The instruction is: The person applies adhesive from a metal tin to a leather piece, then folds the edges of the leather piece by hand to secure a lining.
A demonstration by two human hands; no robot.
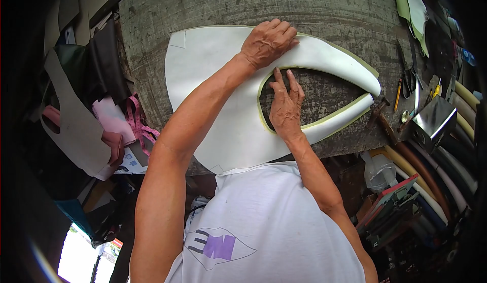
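Note:
A large white-backed sheet with yellow-green edging lies on the worktable, with a big teardrop-shaped opening cut through it. Two curved arms of the sheet almost meet at the right. My left hand is at its far edge, fingers curled over the border. Inside the opening, my right hand has its fingers stretched out, the tips by the opening's upper rim. Pencil-like corner marks show on the sheet at the upper left and lower front.
The scratched wooden table has scissors, a pencil, a hammer and a shiny metal block at its right. Green and white scraps lie beyond. A pink tape measure hangs left; material rolls stand right.

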